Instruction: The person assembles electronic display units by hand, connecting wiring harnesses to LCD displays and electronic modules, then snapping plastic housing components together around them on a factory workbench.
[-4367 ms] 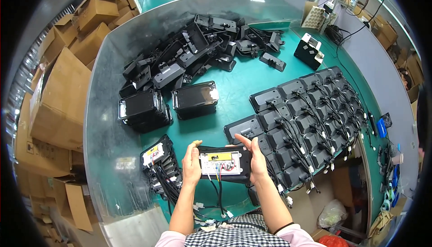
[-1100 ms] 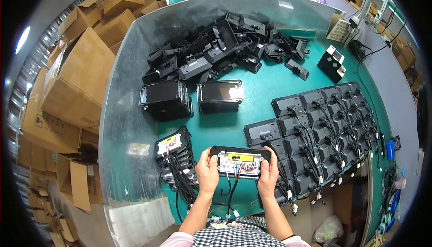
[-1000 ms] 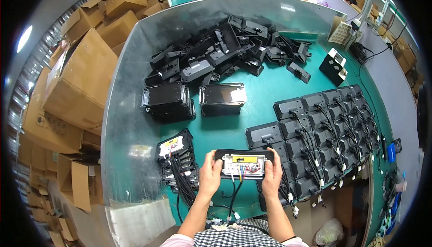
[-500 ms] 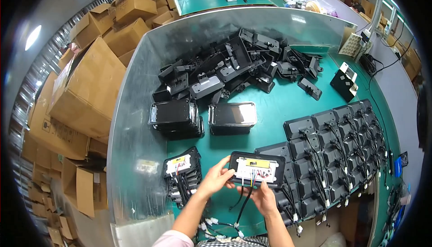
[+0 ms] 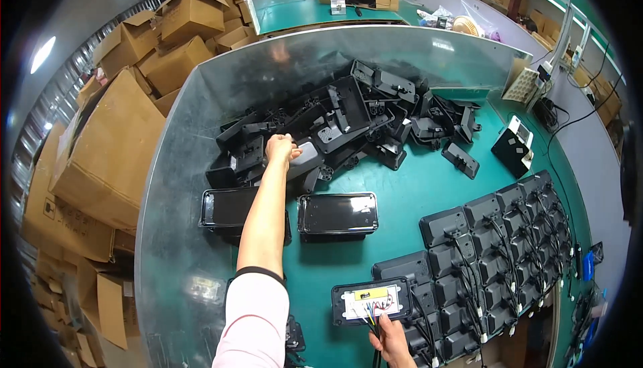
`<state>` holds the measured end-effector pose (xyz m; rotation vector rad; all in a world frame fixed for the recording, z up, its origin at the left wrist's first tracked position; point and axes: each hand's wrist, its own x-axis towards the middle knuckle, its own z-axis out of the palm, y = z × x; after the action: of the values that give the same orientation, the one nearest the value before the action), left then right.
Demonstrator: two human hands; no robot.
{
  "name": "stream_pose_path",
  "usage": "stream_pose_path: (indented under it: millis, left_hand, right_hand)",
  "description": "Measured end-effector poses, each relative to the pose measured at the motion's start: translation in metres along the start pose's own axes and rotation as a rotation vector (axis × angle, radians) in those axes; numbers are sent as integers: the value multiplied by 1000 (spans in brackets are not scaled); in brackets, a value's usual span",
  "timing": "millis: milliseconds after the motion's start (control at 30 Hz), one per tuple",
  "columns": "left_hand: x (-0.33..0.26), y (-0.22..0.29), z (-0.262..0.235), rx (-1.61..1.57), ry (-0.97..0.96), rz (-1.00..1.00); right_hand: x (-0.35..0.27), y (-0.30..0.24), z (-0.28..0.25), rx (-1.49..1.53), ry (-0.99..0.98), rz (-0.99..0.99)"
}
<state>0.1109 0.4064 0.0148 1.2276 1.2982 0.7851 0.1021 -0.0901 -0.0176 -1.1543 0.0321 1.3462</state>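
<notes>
Brown cardboard boxes [image 5: 100, 147] are stacked left of the green counter [image 5: 408, 200]. The left hand [image 5: 281, 150] is curled on a grey cover [image 5: 307, 155] at the near edge of the black heap [image 5: 348, 120]. Nearer than the heap, the right hand [image 5: 390, 338] pinches the wires [image 5: 372, 316] of a black unit [image 5: 372, 299], which lies crosswise, its white-and-yellow label [image 5: 372, 299] facing up.

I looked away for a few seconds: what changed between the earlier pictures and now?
The left hand let go of the wired black unit and reached forward to a grey part in the pile of black housings. The right hand keeps the unit, near the table's front edge. The rows of units stayed put.
</notes>
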Motion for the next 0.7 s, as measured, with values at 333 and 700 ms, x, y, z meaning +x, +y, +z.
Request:
stream_pose_path:
  millis: [333, 700]
  left_hand:
    - [-205, 45, -27, 460, 44, 841]
    - [-407, -24, -69, 947, -498, 1284]
  right_hand:
    - [-9, -1, 11, 83, 104, -55]
    - [-32, -15, 15, 55, -9, -116]
